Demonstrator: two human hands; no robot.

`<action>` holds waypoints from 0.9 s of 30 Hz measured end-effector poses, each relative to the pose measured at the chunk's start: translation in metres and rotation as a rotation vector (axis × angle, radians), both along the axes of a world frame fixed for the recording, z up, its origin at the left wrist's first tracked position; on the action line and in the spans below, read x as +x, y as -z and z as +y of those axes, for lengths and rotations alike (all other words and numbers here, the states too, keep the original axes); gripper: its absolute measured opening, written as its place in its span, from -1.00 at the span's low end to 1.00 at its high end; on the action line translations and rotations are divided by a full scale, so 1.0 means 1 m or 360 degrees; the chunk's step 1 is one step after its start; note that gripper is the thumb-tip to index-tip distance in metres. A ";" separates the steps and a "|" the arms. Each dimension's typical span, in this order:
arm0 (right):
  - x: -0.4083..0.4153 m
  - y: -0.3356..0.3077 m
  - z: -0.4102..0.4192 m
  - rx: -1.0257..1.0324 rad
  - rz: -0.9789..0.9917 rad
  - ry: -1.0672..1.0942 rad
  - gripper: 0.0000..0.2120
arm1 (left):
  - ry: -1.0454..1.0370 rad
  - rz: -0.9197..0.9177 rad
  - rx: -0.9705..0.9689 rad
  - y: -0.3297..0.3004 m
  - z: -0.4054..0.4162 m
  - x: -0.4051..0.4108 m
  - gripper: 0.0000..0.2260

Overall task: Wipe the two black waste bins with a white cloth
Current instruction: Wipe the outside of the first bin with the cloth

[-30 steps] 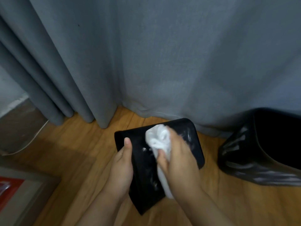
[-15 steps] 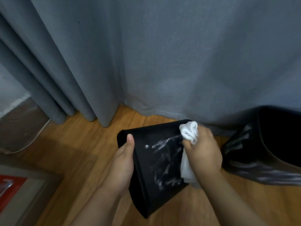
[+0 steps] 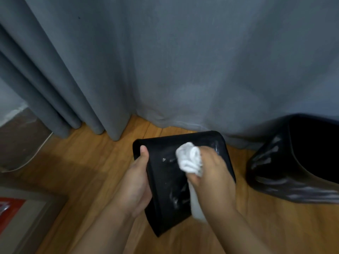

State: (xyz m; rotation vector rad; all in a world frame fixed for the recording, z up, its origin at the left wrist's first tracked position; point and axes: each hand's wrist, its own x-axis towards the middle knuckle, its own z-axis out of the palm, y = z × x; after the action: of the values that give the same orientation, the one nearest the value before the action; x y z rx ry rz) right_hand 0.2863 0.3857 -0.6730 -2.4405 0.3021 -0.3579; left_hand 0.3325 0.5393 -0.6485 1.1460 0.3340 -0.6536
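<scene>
The left hand (image 3: 136,182) reaches in from below with its forearm angled up and to the right, its grip wrapped around the near edge of the tilted black bin (image 3: 166,189), thumb stretched up along the bin's face. Just to the right of that grip, the right hand (image 3: 211,177) bunches the white cloth (image 3: 189,159) tight in its fingers and presses it against the bin's upper face, streaks showing below it. The second black bin (image 3: 297,162) lies on the wooden floor (image 3: 82,167), well off to the right, beside the grey curtain (image 3: 183,61).
</scene>
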 end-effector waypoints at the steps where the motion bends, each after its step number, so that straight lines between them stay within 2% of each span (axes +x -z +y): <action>1: 0.002 0.002 -0.002 0.0059 -0.0002 0.0071 -0.58 | 0.0005 -0.0003 -0.0013 0.000 0.002 0.000 -0.47; 3: 0.004 -0.001 0.009 0.0021 -0.0064 0.0091 -0.54 | 0.0021 -0.0005 -0.0046 0.001 0.003 0.002 -0.45; 5: 0.002 -0.011 0.030 -0.0031 -0.0100 -0.0070 -0.47 | 0.0021 0.0039 -0.0045 0.002 0.003 0.006 -0.42; 7: -0.002 -0.019 0.046 -0.0088 -0.0160 -0.0235 -0.51 | -0.0027 0.0113 0.0018 0.004 0.000 0.010 -0.43; 10: -0.003 -0.017 0.036 -0.0242 -0.0194 -0.0296 -0.54 | -0.0060 0.0110 0.0108 0.004 -0.001 0.008 -0.44; 12: -0.002 -0.007 0.018 -0.0242 -0.0103 -0.0176 -0.52 | -0.0016 0.0046 0.0087 0.004 0.000 0.006 -0.43; 14: 0.002 -0.001 0.004 -0.0081 -0.0038 0.0064 -0.58 | -0.0010 0.0013 0.0055 0.006 0.003 0.006 -0.45; 16: 0.006 -0.004 0.009 -0.0052 -0.0049 0.0127 -0.55 | -0.0001 0.0004 0.0028 0.003 0.004 0.005 -0.47; 18: 0.007 -0.010 0.028 -0.0087 -0.0100 -0.0052 -0.47 | 0.0014 -0.0030 0.0011 0.004 0.002 0.005 -0.47; 20: 0.004 -0.016 0.044 -0.0106 -0.0161 -0.0231 -0.50 | -0.0035 -0.0088 0.0141 0.006 -0.002 0.006 -0.53; 22: 0.003 -0.015 0.042 -0.0184 -0.0190 -0.0281 -0.55 | -0.0051 -0.0031 0.0222 0.006 -0.003 0.007 -0.51; 25: 0.004 -0.004 0.019 -0.0190 -0.0134 -0.0094 -0.55 | 0.0030 0.0010 0.0151 0.001 -0.002 0.007 -0.44; 27: 0.012 0.004 0.002 -0.0025 -0.0059 0.0182 -0.68 | 0.0015 0.0000 0.0125 0.001 0.001 0.005 -0.47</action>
State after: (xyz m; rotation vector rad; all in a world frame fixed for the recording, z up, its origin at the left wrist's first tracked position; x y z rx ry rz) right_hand 0.2985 0.3879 -0.6774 -2.4351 0.4257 -0.4564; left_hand 0.3377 0.5405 -0.6499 1.2233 0.3570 -0.6534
